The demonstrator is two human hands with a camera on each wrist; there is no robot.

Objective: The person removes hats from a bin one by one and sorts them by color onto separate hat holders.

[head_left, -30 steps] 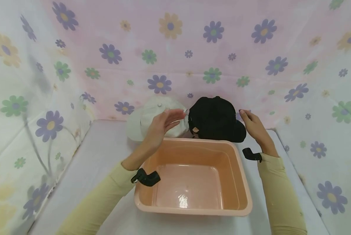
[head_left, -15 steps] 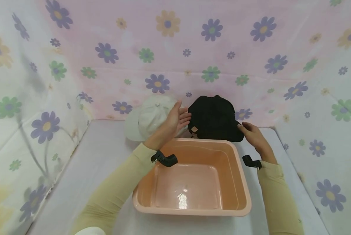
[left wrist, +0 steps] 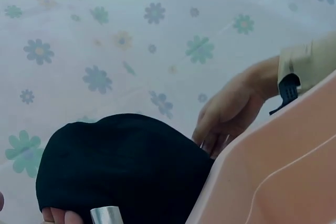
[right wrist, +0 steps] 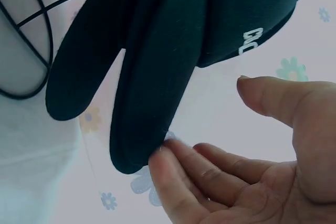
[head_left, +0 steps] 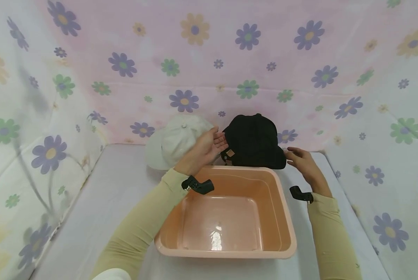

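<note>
A black baseball cap [head_left: 252,142] stands behind the basin, its brim to the right. My left hand [head_left: 207,148] reaches to its back edge, fingers extended; in the left wrist view those fingertips [left wrist: 59,215] lie against the cap's lower edge, near a small silvery piece [left wrist: 107,215]. On the other side, my right hand [head_left: 304,164] is at the brim's tip with fingers loosely spread. The right wrist view has a right fingertip [right wrist: 161,162] right at the tip of the brim [right wrist: 152,87], thumb apart. White lettering [right wrist: 250,40] shows on the cap's front.
A white baseball cap [head_left: 179,142] sits left of the black one, partly behind my left forearm. In front stands a peach plastic basin [head_left: 226,254] with nothing in it. Flowered cloth walls [head_left: 209,77] close in the back and sides. A dark cord [right wrist: 44,9] loops in the right wrist view.
My left hand has moved right and turned, from over the white cap to the black cap's back edge. My right hand has lowered to the brim. The black cap stays in place behind the basin.
</note>
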